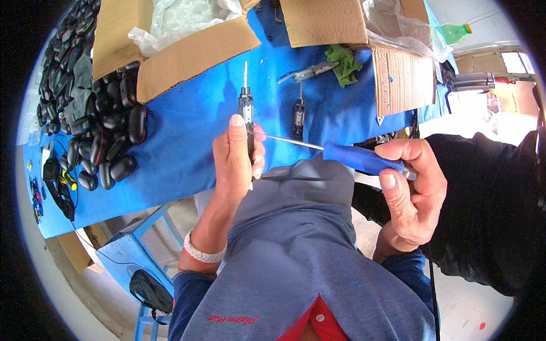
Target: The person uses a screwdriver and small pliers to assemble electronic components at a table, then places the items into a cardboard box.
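One head-worn fisheye looks steeply down, close over the hands, with the blue tabletop (187,136) toward twelve o'clock.

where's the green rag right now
In the head view the green rag lies on the blue table, upper right of centre, between two cardboard boxes.

Blue-grey sweatshirt, red collar, white woven wristband (203,254)

Bare blue table (187,136) between hands passable; black casings (108,131) crowd left, cardboard boxes (187,57) apparently block rear.
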